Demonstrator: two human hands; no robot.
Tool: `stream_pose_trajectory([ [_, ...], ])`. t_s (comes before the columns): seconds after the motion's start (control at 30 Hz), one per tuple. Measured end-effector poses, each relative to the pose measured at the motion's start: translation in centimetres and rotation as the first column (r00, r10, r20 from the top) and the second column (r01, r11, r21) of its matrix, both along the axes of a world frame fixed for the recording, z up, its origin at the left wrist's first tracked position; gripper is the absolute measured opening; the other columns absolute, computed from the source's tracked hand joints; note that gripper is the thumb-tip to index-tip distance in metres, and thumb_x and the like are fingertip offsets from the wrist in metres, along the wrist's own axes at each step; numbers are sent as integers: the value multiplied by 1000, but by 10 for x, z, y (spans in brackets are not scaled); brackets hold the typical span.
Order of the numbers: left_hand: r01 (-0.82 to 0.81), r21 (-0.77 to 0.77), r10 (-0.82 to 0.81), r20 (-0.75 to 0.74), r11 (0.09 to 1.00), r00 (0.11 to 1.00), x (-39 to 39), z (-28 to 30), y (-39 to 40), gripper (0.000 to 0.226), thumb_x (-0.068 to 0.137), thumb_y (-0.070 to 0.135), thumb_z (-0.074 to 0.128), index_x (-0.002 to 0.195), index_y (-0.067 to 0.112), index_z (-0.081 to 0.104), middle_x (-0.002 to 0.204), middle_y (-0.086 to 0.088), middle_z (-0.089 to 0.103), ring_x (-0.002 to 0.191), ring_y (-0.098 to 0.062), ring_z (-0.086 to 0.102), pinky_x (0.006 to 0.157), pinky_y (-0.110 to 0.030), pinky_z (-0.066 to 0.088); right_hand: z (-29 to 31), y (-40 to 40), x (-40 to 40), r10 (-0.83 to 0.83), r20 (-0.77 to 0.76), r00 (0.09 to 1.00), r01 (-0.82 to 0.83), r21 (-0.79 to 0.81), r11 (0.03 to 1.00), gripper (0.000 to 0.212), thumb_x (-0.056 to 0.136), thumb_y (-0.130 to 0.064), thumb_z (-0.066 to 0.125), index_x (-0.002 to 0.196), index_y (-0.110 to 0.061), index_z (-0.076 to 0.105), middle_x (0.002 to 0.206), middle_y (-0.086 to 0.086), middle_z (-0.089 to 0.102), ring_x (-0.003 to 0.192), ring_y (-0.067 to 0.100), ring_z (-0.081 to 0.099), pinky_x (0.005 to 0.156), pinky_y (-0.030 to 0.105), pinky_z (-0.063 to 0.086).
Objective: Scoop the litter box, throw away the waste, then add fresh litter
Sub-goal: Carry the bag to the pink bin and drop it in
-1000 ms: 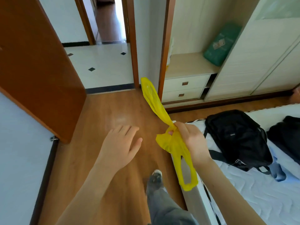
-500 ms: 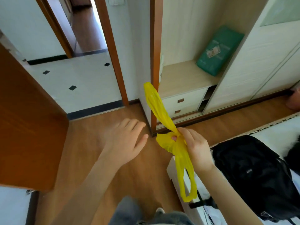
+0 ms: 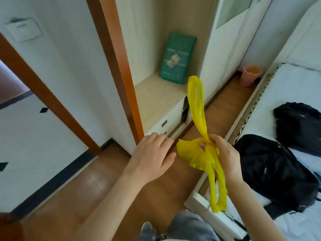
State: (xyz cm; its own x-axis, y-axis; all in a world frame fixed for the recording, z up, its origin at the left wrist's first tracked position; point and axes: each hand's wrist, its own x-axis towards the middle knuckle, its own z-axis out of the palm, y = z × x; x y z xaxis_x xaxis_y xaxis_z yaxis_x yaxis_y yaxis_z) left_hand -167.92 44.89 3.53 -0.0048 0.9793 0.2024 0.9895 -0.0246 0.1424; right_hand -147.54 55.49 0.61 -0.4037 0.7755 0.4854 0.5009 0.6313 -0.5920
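So, working across from the brown wooden door frame (image 3: 111,54): the left hand (image 3: 152,153) is held out just right of its foot, fingers relaxed and loosely spread, nothing gripped, thumb almost at the bag. Right of that, the thin yellow plastic bag (image 3: 196,155) is pinched at its bunched middle by the right hand (image 3: 224,153), fingers curled round the gather; one loop is stuck up, another is left dangling below. A green packet (image 3: 177,58), maybe the litter, is leaned on the pale shelf right of the frame, and a pink bin with a yellow liner (image 3: 250,75) is seen further right. No litter box is in view. Probably the bag is being opened: the mouth should be found and teased apart with the free hand, gently, since thin film gets torn easily.
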Motion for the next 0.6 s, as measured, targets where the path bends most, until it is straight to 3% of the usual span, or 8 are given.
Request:
stream_pose_trajectory([
  [0.13,163,-29,-162,30,986,986,-23,-6,58,47,97,46,34,128,19,55,124,3,60,116,-13,53,99,-30,43,2,26,-12,-162,3,987,162,-37,986,24,85,-24,71,104,-11,64,91,-2,65,82,11,61,75,19,48],
  [0.27,284,-35,-283,42,958,958,-25,-16,124,48,95,46,37,130,19,55,129,1,58,121,-15,51,104,-33,42,-6,66,-10,-293,-21,956,287,-132,949,23,85,-30,68,104,-18,64,89,-10,61,82,4,57,77,-2,38],
  [0.33,322,-35,-321,27,946,947,-23,-20,159,48,94,45,39,130,18,56,128,0,59,120,-17,52,103,-35,43,-14,92,-7,-330,-16,944,323,-152,934,22,86,-31,68,104,-20,64,89,-11,61,83,0,55,77,-4,36],
  [0.6,385,-70,-386,-4,920,923,-4,-17,310,50,93,43,37,132,16,55,127,-1,59,120,-18,52,102,-35,44,-32,217,16,-402,-83,912,369,-259,892,33,88,-50,56,109,-25,61,93,-8,63,87,8,61,79,17,49],
])
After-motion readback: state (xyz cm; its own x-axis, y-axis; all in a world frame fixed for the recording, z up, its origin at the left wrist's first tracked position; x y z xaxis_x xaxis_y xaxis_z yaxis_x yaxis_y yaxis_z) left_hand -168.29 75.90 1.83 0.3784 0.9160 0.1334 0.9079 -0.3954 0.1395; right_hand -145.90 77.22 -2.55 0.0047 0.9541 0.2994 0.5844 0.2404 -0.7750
